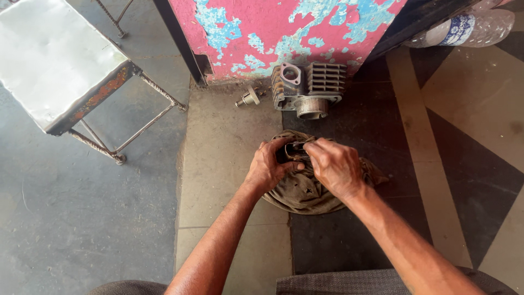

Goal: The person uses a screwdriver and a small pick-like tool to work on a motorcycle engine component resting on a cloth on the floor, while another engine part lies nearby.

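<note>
Sitting on the floor [229, 164] in front of the pink wall [284, 33], the cylinder [309, 89] is lying just beyond the rag [305, 191]. Both hands are meeting over the rag: left hand [268, 168] is cupping, right hand [334, 166] is pinching a small metal part [295, 149] btw them, its long axis approx. left-right.

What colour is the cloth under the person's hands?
The cloth is a dirty olive-brown, with small holes; the head view shows it clearly.
</note>
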